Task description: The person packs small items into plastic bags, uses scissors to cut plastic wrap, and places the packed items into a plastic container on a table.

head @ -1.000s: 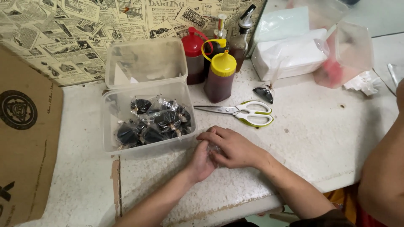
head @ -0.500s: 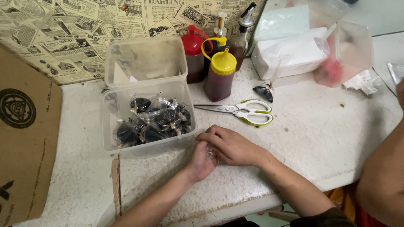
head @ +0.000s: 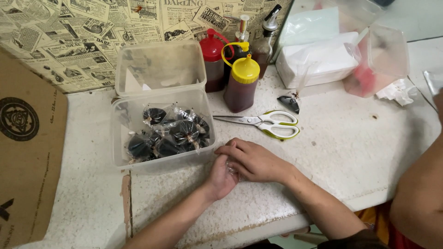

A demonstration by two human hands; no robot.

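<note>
Two hands close over a small clear plastic bag [head: 230, 167] near the front edge of the bench.

The left hand [head: 223, 177] lies palm-up and half curled beneath the bag, while the right hand [head: 253, 160] is folded down over it, fingers bent, so what the bag holds cannot be told. Just beside them to the left, an open clear tub [head: 161, 159] holds tied dark sauce packets [head: 168, 133]; a careless nudge could likely shove it or split a packet. Scissors [head: 265, 122] lie just behind the hands with blades pointing left, a risk to any blind reach. Farther back stand a yellow-capped bottle [head: 242, 83] and a red-capped bottle [head: 213, 60], easily toppled.
</note>
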